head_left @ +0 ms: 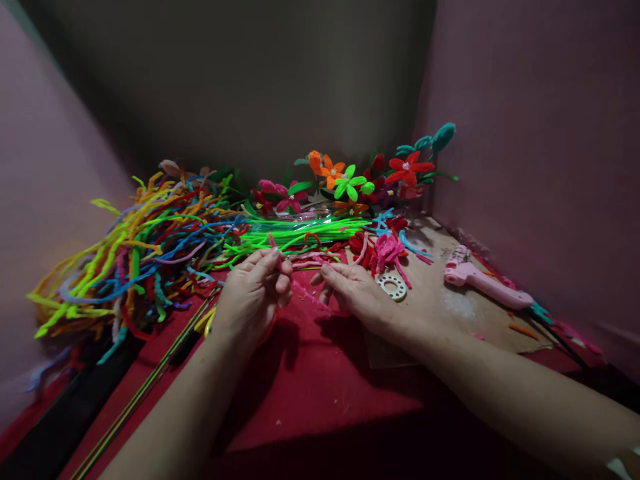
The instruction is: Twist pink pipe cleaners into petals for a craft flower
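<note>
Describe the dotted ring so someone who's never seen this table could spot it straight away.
Start from the brown cardboard on the right of the red surface. Near its left side, just beyond the right hand and nearer than the bright pink fuzzy flower, lies the ring. It is flat and pale, with dark dots circling its centre hole, unlike the fuzzy pieces around it.

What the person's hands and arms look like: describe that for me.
The left hand and right hand wear no gloves; no watch shows. The forearms are bare, but a pale strip, perhaps a sleeve edge, shows on the right one.
</note>
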Motion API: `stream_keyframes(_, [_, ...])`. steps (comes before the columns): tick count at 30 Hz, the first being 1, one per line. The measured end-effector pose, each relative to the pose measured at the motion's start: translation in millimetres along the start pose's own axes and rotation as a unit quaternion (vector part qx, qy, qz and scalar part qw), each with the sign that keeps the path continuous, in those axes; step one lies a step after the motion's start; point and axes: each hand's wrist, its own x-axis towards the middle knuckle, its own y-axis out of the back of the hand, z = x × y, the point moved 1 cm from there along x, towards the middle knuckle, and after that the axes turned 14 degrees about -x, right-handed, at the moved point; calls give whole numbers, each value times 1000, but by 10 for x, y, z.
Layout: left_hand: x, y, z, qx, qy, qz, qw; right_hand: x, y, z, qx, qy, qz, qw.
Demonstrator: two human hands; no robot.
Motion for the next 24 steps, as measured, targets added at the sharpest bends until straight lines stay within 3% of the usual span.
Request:
stream_keyframes(5, [-31, -55, -120, 57, 69, -50, 995, 5, -10, 36, 17, 4, -4, 1000])
stream_keyframes(11, [-62, -81, -183, 72, 140, -115, 981, -14, -95, -2, 92, 44, -76, 992])
stream_keyframes(16, [-40, -61, -209, 40, 165, -108, 979, -36, -93, -19, 71, 17, -75, 994])
stream_keyframes(18, [-26, -62, -194, 19, 143, -88, 986, -41, -87, -43, 72, -11, -84, 994])
stream_keyframes(24, [52, -12, -59, -86, -27, 17, 996, -15, -126, -12, -10, -130, -82, 988])
